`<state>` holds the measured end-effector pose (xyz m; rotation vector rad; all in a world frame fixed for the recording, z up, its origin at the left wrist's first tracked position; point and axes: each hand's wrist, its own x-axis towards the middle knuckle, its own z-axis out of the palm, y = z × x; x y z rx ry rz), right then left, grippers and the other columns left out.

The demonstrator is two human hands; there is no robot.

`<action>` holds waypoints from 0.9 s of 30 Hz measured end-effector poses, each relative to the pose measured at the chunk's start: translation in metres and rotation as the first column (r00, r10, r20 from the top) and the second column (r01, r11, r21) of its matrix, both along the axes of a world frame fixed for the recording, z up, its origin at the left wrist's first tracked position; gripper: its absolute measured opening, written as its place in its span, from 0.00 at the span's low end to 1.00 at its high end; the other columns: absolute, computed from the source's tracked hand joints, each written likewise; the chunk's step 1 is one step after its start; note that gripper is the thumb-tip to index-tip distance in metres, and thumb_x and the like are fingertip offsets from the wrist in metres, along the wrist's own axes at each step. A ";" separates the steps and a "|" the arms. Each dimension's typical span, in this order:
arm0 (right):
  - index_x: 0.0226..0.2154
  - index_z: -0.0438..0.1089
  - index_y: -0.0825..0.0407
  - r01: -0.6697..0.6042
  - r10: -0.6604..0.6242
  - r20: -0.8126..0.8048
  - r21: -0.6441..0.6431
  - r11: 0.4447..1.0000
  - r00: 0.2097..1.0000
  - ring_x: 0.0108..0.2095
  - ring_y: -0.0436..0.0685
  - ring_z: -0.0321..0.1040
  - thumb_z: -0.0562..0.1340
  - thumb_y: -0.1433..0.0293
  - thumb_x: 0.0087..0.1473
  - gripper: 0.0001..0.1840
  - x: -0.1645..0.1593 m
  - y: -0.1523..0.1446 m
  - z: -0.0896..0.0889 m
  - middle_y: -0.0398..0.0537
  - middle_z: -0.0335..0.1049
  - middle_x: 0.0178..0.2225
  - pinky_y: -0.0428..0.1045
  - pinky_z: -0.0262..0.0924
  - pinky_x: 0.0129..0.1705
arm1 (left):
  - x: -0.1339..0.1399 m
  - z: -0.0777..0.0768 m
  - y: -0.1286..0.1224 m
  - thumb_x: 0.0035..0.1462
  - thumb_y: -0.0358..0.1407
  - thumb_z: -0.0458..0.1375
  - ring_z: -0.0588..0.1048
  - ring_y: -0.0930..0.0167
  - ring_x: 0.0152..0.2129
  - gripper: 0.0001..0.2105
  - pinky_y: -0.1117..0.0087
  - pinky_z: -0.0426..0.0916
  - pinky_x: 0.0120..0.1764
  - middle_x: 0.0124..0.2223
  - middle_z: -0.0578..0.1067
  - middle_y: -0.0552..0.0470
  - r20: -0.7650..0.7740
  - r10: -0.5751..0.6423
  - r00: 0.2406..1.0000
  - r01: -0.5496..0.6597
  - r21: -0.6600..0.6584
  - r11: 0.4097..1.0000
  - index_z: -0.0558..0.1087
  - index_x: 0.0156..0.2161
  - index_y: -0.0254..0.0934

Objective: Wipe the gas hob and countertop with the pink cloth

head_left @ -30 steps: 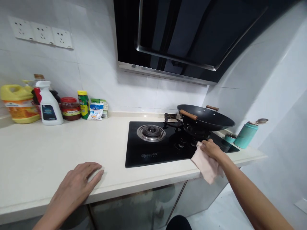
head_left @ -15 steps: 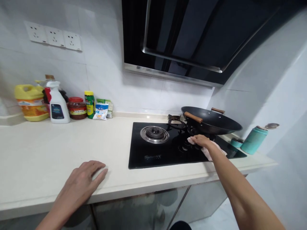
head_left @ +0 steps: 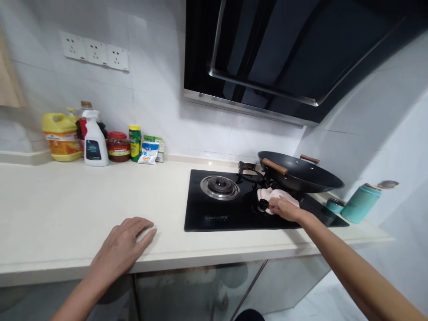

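Note:
My right hand (head_left: 283, 208) presses a pale pink cloth (head_left: 267, 195) onto the black glass gas stove (head_left: 214, 223), fingers closed on it. The cloth is bunched behind and beside a black control knob (head_left: 263, 204), close to my fingertips. Behind the hand, a black wok (head_left: 301, 176) with wooden handles sits over the right burner, which it mostly hides. My left hand (head_left: 125, 243) rests on the white countertop (head_left: 100, 191) near its front edge, left of the stove, with thumb and fingers apart and nothing held. The left burner (head_left: 220, 186) is uncovered.
At the back left stand a yellow jug (head_left: 63, 138), a white spray bottle (head_left: 96, 142), a red-lidded jar (head_left: 118, 147), a green shaker bottle (head_left: 135, 143) and small packets (head_left: 149, 152). A turquoise flask (head_left: 361, 203) and small cup (head_left: 335, 205) are at right. A range hood (head_left: 254, 53) overhangs the stove.
My right hand has moved the cloth toward the front knob, and the cloth is now bunched behind the fingers. My left hand stays on the countertop. The view has shifted slightly left.

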<state>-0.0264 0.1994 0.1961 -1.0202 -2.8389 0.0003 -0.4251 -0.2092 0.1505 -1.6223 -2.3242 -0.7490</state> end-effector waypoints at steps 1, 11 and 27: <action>0.30 0.73 0.48 -0.042 0.043 0.008 -0.010 0.999 0.999 0.42 0.56 0.70 0.57 0.67 0.56 0.09 0.003 -0.005 -0.002 0.44 0.75 0.37 0.57 0.45 0.63 | 0.000 0.000 0.000 0.63 0.51 0.50 0.74 0.60 0.47 0.19 0.60 0.66 0.50 0.47 0.79 0.49 0.001 0.002 1.000 -0.002 0.000 1.000 0.77 0.43 0.42; 0.34 0.71 0.48 -0.194 0.186 -0.182 -0.023 0.981 0.965 0.44 0.59 0.69 0.47 0.59 0.65 0.20 0.039 -0.050 -0.027 0.51 0.73 0.39 0.58 0.59 0.57 | -0.002 -0.005 -0.001 0.63 0.50 0.50 0.73 0.60 0.48 0.18 0.60 0.65 0.50 0.48 0.79 0.48 -0.020 -0.013 1.000 0.014 0.024 1.000 0.76 0.44 0.42; 0.31 0.66 0.47 -0.062 0.068 -0.295 0.029 0.998 0.953 0.35 0.60 0.66 0.48 0.59 0.67 0.18 0.059 -0.111 -0.054 0.51 0.69 0.34 0.57 0.63 0.42 | 0.000 -0.004 0.000 0.61 0.52 0.50 0.73 0.59 0.48 0.19 0.60 0.65 0.48 0.47 0.79 0.49 -0.002 -0.003 1.000 0.003 0.025 1.000 0.77 0.43 0.43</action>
